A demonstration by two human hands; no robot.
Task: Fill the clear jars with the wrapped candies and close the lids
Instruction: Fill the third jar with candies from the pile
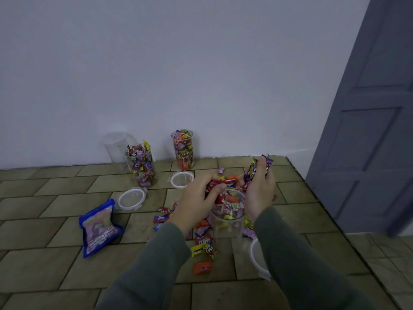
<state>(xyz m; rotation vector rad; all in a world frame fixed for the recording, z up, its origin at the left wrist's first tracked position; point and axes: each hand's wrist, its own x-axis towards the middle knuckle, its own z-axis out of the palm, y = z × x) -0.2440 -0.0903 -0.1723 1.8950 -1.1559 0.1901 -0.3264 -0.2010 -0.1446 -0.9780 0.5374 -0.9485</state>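
A clear jar [226,222], partly filled with wrapped candies, stands on the tiled floor between my hands. My left hand [196,198] grips a bunch of red and orange candies [223,183] just over the jar's mouth. My right hand [260,189] holds purple and yellow candies [259,165] above the jar's right rim. Loose candies [202,245] lie scattered around the jar's base. Two filled jars [142,164] [184,149] stand open near the wall, with an empty clear jar [115,145] behind the left one.
Three white-rimmed lids lie on the floor: one [131,199] left, one [182,179] by the filled jars, one [257,256] partly under my right sleeve. A blue candy bag [99,227] lies at the left. A grey door [366,121] stands at the right.
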